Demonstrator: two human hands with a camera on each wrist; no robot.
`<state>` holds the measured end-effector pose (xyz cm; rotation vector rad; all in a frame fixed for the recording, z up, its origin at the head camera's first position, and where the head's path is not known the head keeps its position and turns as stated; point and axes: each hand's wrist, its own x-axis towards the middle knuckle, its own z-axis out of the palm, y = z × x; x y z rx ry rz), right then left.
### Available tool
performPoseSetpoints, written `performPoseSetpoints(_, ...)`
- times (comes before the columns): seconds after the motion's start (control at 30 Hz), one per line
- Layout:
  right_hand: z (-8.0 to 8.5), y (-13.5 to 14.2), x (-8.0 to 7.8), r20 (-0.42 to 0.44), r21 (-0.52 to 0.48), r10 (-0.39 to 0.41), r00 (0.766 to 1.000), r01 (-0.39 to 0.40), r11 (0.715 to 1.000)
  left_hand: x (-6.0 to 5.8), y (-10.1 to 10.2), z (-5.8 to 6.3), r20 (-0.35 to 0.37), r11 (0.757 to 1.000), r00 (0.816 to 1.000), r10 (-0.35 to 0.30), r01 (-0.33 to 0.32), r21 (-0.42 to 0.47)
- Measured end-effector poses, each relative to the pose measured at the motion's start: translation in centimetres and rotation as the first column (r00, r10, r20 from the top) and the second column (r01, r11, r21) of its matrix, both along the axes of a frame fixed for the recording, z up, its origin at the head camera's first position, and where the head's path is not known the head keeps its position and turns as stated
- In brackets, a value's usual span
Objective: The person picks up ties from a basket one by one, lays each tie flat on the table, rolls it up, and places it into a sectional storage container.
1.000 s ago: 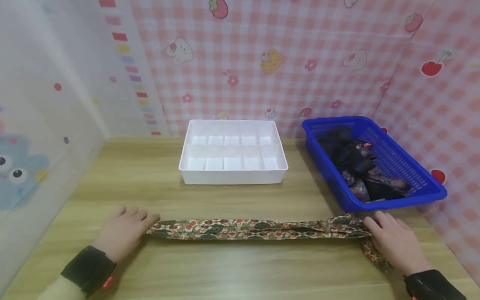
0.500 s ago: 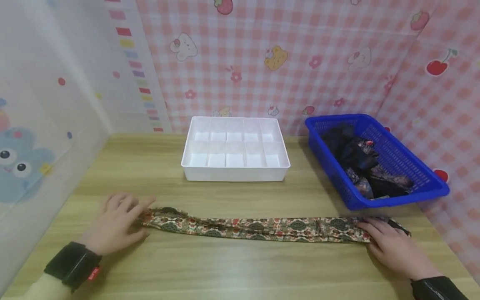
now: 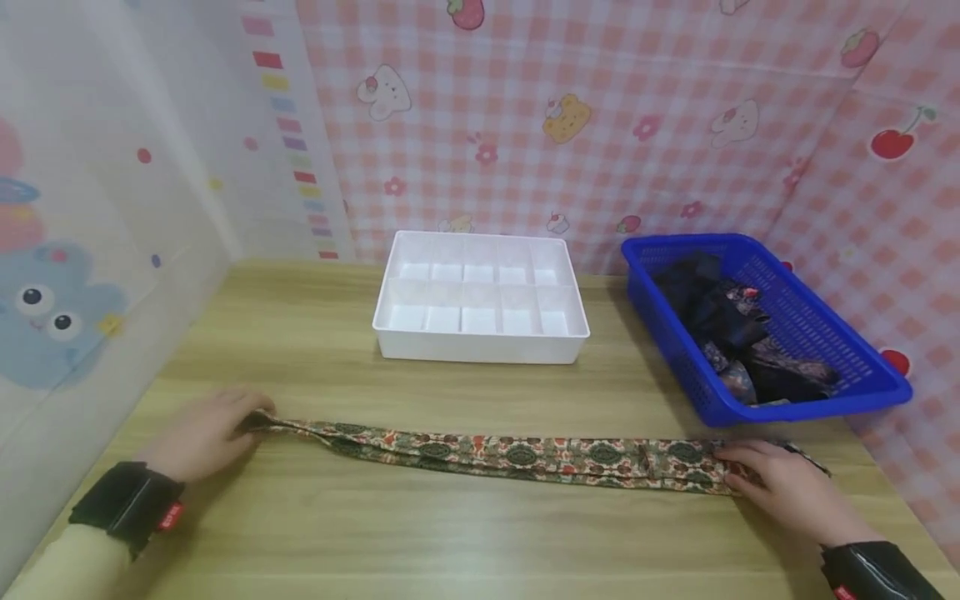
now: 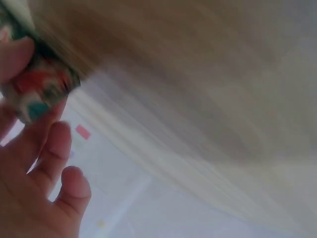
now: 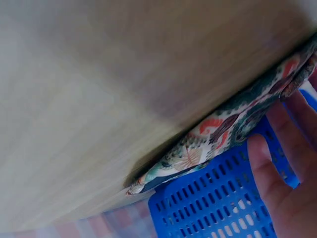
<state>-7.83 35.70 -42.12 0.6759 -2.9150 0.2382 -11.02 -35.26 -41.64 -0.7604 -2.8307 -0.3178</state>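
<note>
A long, narrow patterned fabric strip (image 3: 517, 454) in green, red and cream stretches left to right over the wooden table. My left hand (image 3: 213, 433) pinches its gathered left end, slightly raised; in the left wrist view the thumb (image 4: 17, 58) presses the cloth against the fingers. Near the other end, my right hand (image 3: 783, 492) holds the strip down at the table with fingers and thumb. The strip's pointed tip (image 5: 148, 183) sticks out past that hand in the right wrist view, showing a dark underside.
Behind the strip stands a white divided box (image 3: 480, 346) with several compartments. A blue basket (image 3: 675, 358) holding dark cloth items (image 3: 723, 321) stands at the right, just beyond my right hand. Patterned sheets (image 3: 517, 108) line the back and sides of the wooden table (image 3: 450, 542).
My left hand loosened on the strip's left end, then pinched it again and moved left, drawing it taut. The right-hand tail, which hung toward me, now lies out to the right.
</note>
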Motion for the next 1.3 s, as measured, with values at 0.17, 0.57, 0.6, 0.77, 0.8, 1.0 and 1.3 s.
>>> performPoseSetpoints(0.17, 1.0, 1.8, -0.7, 0.213, -0.184, -0.122, 0.969, 0.163, 0.969, 0.6, -0.5, 0.1, 0.146, 0.999, 0.989, 0.002, -0.010, 0.051)
performPoseSetpoints(0.57, 2.2, 2.1, -3.2, 0.662, -0.746, 0.338, 0.669, 0.550, 0.375, 1.0, -0.4, 0.1, 0.159, 0.996, 0.987, 0.012, -0.026, 0.086)
performPoseSetpoints(0.6, 2.2, 1.7, -3.4, 0.654, -0.752, 0.327, 0.682, 0.542, 0.375, 1.0, -0.3, 0.2, 0.170, 0.996, 0.985, 0.026, -0.040, 0.082)
performPoseSetpoints(0.77, 2.5, 0.5, -4.3, 0.626, -0.762, 0.232, 0.744, 0.520, 0.386, 0.8, 0.0, 0.4, 0.188, 0.993, 0.979, 0.082, -0.095, 0.063)
performPoseSetpoints(0.8, 2.6, 0.3, -4.3, 0.628, -0.748, 0.194, 0.753, 0.517, 0.416, 0.8, 0.0, 0.4, 0.193, 0.992, 0.977, 0.091, -0.105, 0.065)
performPoseSetpoints(1.0, 3.5, 0.3, -3.4, 0.524, -0.350, -0.158, 0.837, 0.381, 0.856, 1.2, -0.1, 1.0, 0.260, 0.947, 0.964, 0.052, -0.131, 0.294)
performPoseSetpoints(1.3, 1.2, 1.6, -1.5, 0.394, -0.120, -0.152, 0.906, 0.214, 0.969, 1.4, -0.5, 1.8, 0.383, 0.831, 0.913, -0.137, -0.105, 0.547)
